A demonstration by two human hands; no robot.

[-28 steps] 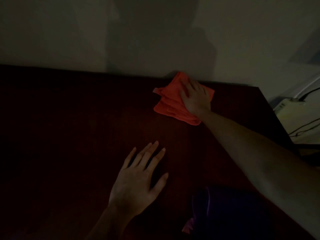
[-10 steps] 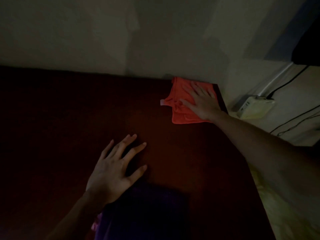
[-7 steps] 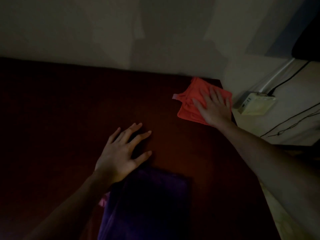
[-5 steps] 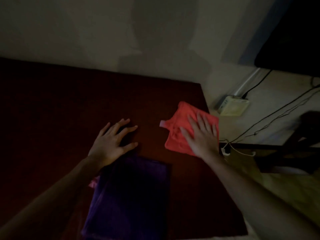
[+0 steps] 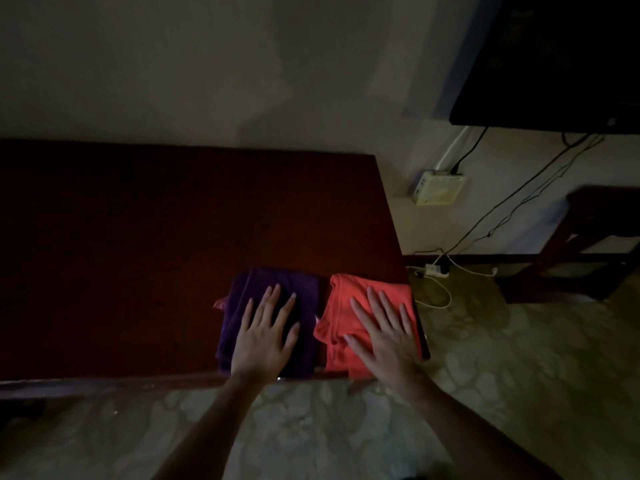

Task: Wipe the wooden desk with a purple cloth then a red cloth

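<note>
The dark wooden desk [image 5: 138,237] fills the left half of the head view. A folded purple cloth [image 5: 277,277] lies near the desk's front edge, and my left hand [image 5: 265,337] rests flat on it with fingers spread. Just to its right, at the desk's front right corner, lies a red cloth [image 5: 339,306]. My right hand [image 5: 384,337] lies flat on it, fingers apart. The two cloths sit side by side with a narrow gap between them.
The desk backs against a wall. Right of it are a white box [image 5: 438,188] on the wall, hanging cables, a power strip [image 5: 433,270] on the floor, a dark screen [image 5: 554,57] and a wooden stool [image 5: 595,237]. Patterned floor [image 5: 311,427] lies below the desk's front edge.
My right hand slid the red cloth from the desk's far right corner back to the front right corner. My left hand moved from the bare desk onto the purple cloth. The view pulled back.
</note>
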